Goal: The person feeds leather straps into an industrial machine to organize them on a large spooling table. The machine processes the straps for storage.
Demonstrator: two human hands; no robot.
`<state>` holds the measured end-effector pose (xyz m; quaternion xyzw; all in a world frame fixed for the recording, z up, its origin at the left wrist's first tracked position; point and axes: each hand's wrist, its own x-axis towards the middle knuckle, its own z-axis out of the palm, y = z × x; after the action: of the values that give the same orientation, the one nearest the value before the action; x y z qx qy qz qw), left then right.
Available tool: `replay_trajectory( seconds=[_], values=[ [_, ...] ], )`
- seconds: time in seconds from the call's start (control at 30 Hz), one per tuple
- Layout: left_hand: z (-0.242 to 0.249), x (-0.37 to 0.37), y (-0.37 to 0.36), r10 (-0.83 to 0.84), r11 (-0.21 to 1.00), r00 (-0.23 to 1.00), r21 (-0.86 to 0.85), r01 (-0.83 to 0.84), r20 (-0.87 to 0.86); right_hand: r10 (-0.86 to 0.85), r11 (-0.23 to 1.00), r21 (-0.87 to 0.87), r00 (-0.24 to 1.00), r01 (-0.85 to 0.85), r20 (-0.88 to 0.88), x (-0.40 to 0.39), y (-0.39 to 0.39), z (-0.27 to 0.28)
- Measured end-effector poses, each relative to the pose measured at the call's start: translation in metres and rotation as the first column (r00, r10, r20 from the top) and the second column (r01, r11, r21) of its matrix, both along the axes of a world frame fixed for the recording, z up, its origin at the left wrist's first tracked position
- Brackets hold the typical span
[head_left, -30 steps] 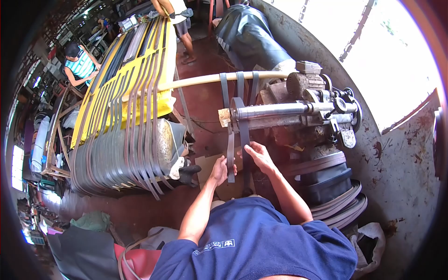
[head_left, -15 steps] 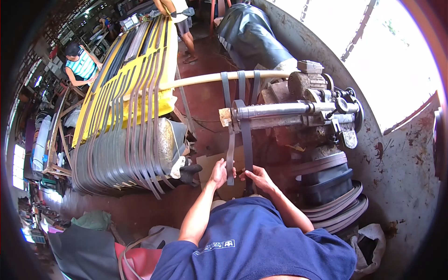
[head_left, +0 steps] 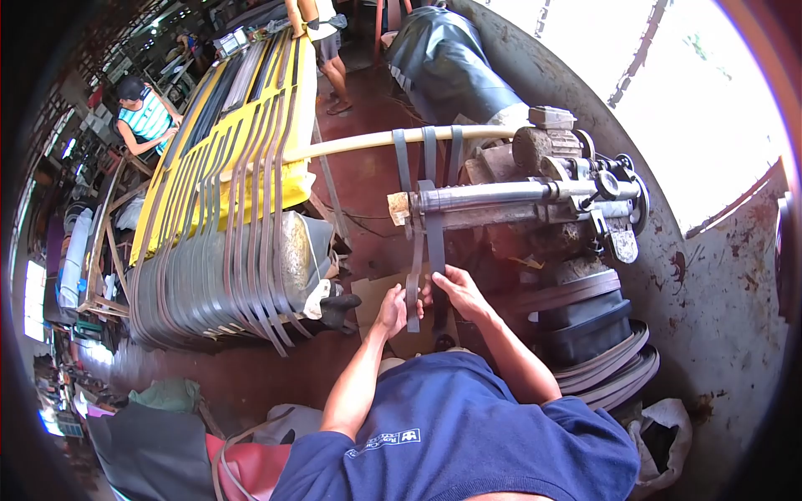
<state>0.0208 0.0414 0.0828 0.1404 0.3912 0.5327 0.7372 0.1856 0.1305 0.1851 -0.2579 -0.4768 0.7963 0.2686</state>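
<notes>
My left hand (head_left: 393,311) is closed round the pale grey end of a strap (head_left: 414,284) that hangs down in front of me. Slightly higher and to its right, my right hand (head_left: 459,292) pinches the edge of a dark strap (head_left: 435,246), thumb on top. Both lengths hang from the steel shaft (head_left: 484,196) of a machine with a motor (head_left: 547,150) and handwheels at its right end. A wooden block (head_left: 398,209) caps the shaft's left end. Whether the two lengths are one loop is not plain.
Behind the shaft, more dark straps (head_left: 402,159) hang over a pale pole (head_left: 359,149). At left, many strips drape over a long table with a yellow cover (head_left: 288,184). Coiled strapping (head_left: 614,367) is stacked at right. Two people stand by the table.
My right hand has moved up along the dark strap and slightly left. My left hand stays about where it was, still on the grey strap end.
</notes>
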Motion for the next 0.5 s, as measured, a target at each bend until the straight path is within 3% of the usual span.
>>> replay_trajectory(
  seconds=[0.07, 0.2, 0.5],
  values=[
    [0.002, 0.001, -0.002, 0.006, 1.000, 1.000, -0.006, -0.006, -0.014, 0.009, 0.998, -0.066, 1.000, -0.010, -0.005, -0.003, 0.009, 0.006],
    [-0.006, 0.000, -0.003, 0.019, 1.000, 1.000, -0.019, -0.020, -0.015, -0.089, 0.996, -0.010, 0.996, 0.089, 0.011, -0.010, 0.021, 0.004],
    [-0.009, -0.003, -0.011, 0.035, 0.999, 0.999, -0.019, -0.036, -0.009, -0.058, 0.996, -0.062, 0.998, 0.060, 0.039, 0.004, -0.001, 0.001]
  ],
)
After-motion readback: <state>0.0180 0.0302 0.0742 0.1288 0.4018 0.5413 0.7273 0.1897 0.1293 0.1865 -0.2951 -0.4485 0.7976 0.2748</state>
